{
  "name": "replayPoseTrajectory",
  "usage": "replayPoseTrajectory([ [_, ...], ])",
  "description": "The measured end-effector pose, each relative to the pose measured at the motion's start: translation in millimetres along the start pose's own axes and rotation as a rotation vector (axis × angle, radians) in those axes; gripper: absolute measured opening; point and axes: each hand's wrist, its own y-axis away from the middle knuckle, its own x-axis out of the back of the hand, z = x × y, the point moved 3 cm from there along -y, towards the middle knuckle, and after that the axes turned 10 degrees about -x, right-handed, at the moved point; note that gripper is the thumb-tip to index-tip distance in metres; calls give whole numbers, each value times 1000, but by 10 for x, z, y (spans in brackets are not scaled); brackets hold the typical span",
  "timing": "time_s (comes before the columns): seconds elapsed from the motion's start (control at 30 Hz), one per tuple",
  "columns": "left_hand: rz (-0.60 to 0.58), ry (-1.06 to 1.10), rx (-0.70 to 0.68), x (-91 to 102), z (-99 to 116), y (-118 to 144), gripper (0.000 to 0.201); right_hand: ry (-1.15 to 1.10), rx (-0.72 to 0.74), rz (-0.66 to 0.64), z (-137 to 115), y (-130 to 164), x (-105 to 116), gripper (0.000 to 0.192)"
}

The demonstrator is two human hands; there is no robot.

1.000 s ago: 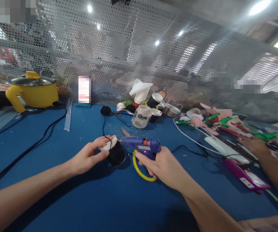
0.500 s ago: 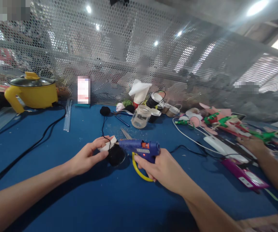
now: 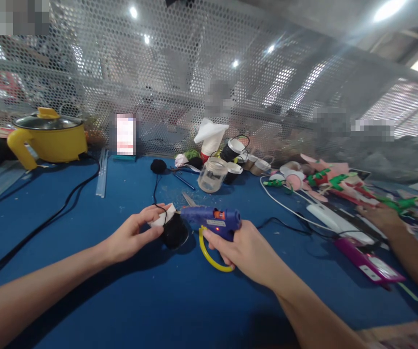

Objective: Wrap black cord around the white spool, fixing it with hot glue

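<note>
A person's two bare forearms reached over a blue counter point(image 3: 129, 295) toward its middle. The left hand point(image 3: 132, 236) was closed on a small white piece point(image 3: 162, 216), pinching it between thumb and fingers, with a round black pom-pom point(image 3: 174, 232) touching the piece just beneath it and resting on the counter. A thin black thread point(image 3: 155, 190) ran from this bundle toward the far edge, ending at a second black pom-pom point(image 3: 158, 166).

The right hand point(image 3: 245, 252) was clamped around the grip of a blue glue gun point(image 3: 212, 219) with an orange band and a yellow wire stand looping below it. The gun lay level, its nozzle pointing left and meeting the white piece. A small red light glowed on its body. A pair of scissors point(image 3: 189, 199) lay just behind the nozzle.

Along the far edge, against a perforated metal screen point(image 3: 179, 82), stood a yellow electric pot point(image 3: 49, 138) with a lid near the far left corner, its black cable point(image 3: 41, 223) trailing across the counter toward the near left. Clear glue sticks point(image 3: 102, 172) lay beside it. Near the middle of the far edge sat a clear glass jar point(image 3: 212, 175) among small cups and scraps.

Toward the right edge, another person's hand point(image 3: 378, 215) rested among pink, red and green craft pieces point(image 3: 325, 179), beside a white cable point(image 3: 288, 206) and a magenta glue gun point(image 3: 368, 264).
</note>
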Motion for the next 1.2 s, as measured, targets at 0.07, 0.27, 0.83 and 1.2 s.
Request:
replayPoseTrajectory([
  [0.07,-1,5,-3,-2,3,0,34,13,-4,5,2,-6,-1,24],
  [0.27,-8,5,-5,-4,6,-4,33,31,-12,3,0,-8,-3,26],
  [0.83,-36,-23,-7,3,1,-7,30,-8,11,-2,-7,1,5,24],
  [1.2,-34,-22,-2,-4,11,-11,31,-24,11,-15,-9,32,-13,24],
])
